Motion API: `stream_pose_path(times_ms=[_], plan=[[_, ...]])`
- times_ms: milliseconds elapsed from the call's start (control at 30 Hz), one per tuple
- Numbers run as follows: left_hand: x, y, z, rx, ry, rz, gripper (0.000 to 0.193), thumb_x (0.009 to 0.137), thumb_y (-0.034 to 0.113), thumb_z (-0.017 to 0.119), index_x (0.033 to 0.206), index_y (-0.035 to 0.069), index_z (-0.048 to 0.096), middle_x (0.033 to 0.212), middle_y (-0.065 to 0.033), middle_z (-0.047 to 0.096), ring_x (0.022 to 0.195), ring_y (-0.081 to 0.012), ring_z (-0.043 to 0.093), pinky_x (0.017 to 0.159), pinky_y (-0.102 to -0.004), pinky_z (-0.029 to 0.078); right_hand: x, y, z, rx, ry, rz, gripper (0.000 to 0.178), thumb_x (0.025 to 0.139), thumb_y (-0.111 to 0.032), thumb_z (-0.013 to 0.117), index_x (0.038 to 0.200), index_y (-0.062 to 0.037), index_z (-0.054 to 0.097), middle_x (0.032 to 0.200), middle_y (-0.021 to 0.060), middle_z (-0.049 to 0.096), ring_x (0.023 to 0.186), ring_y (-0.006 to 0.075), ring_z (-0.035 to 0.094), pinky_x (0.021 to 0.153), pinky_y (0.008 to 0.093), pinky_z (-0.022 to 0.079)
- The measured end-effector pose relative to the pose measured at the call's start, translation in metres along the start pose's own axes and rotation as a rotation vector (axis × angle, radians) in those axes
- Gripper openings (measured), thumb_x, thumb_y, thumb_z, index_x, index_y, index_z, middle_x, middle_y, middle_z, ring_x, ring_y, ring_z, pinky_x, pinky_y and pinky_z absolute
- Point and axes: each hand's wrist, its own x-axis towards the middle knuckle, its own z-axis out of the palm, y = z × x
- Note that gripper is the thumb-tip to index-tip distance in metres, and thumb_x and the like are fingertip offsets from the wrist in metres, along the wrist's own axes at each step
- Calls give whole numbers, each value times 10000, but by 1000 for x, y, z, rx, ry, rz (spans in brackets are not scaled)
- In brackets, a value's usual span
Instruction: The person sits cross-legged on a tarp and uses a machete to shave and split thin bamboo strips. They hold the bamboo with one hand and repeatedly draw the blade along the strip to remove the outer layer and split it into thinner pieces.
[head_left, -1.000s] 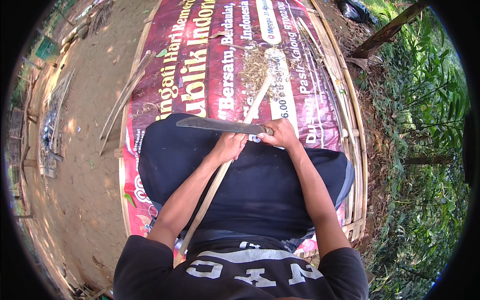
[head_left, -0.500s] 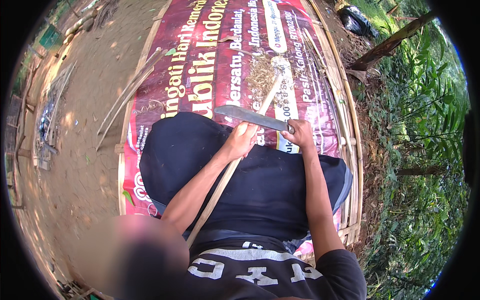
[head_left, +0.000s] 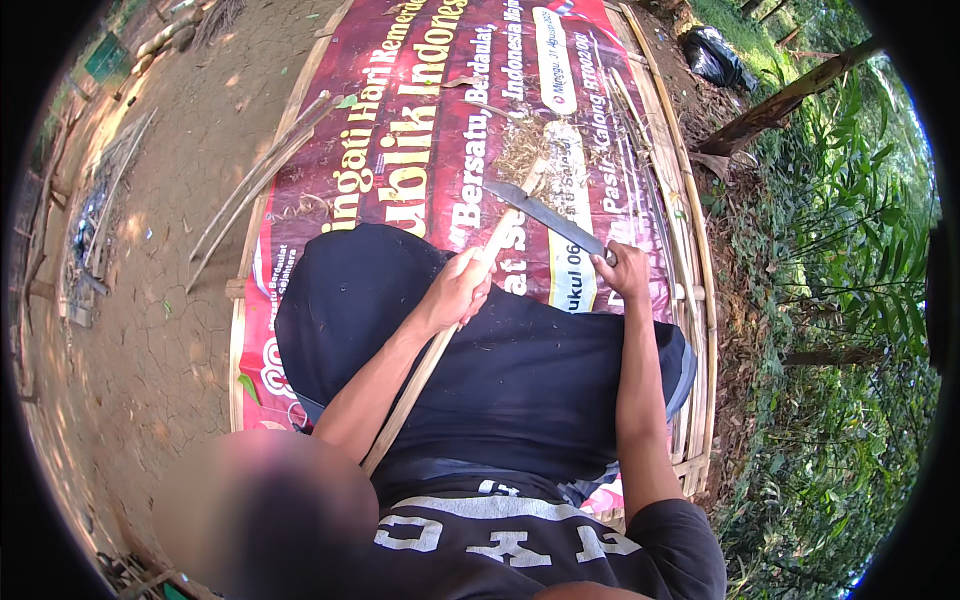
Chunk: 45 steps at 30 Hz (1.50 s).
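A long pale wooden stick [head_left: 413,392] slants across my lap, from beside my left forearm up to a heap of shavings. Around its middle my left hand [head_left: 459,290] is closed. My right hand [head_left: 627,270] grips the handle of a machete [head_left: 553,217], whose grey blade points up and to the left. Beyond my left hand the blade crosses the stick near its upper part; whether it cuts into the wood I cannot tell. Curly wood shavings [head_left: 523,148] lie on the red printed banner [head_left: 400,160] around the stick's far end.
The banner covers a bamboo platform, its frame [head_left: 697,230] showing along the right. Thin split sticks [head_left: 262,180] lie at the left edge. A black plastic bag [head_left: 717,60] and a leaning wooden post [head_left: 790,100] stand at the upper right, beside green plants. Bare earth lies left.
The machete has moved away along the stick, up from my left hand, and its blade is more steeply tilted. My left hand has shifted slightly left and nearer, still holding the stick.
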Motion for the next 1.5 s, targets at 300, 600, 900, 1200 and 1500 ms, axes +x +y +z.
stream_pose_path(times_ms=[300, 600, 900, 1200, 1500], plan=[[24, -3, 0, -37, 15, -4, 312, 1093, 340, 349, 1032, 54, 458, 677, 29, 392, 389, -46, 341, 342, -220, 335, -4, -13, -2, -84, -13, 104, 573, 855, -599, 662, 675, -57, 613, 508, 127, 556, 496, 346, 606, 497, 454, 461], [34, -5, 12, -42, 49, -72, 361, 1084, 404, 366, 952, 76, 439, 636, 29, 377, 382, -48, 351, 320, -236, 321, 10, -68, 3, 113, -85, 6, 624, 867, -618, 648, 611, -52, 589, 471, 112, 523, 444, 334, 563, 463, 442, 440], [28, -9, 24, 66, -50, -114, 400, 1099, 373, 310, 840, 99, 444, 597, 32, 355, 388, -50, 358, 335, -229, 322, 11, -99, 9, 158, -26, -194, 600, 798, -651, 698, 661, -69, 643, 482, 115, 549, 451, 320, 598, 443, 423, 462], [35, -20, 20, 85, -19, -104, 351, 1099, 392, 312, 958, 99, 446, 649, 47, 373, 472, -46, 374, 392, -228, 343, 24, -6, -7, -116, -154, 269, 682, 883, -700, 556, 741, -47, 693, 574, 186, 619, 571, 376, 650, 548, 472, 497], [35, -11, 29, 59, -29, -142, 333, 1097, 388, 313, 1000, 95, 438, 655, 56, 357, 438, -38, 330, 365, -231, 328, 10, -57, -8, 53, -75, 169, 652, 856, -659, 632, 618, -53, 610, 488, 125, 545, 451, 349, 572, 465, 446, 439]])
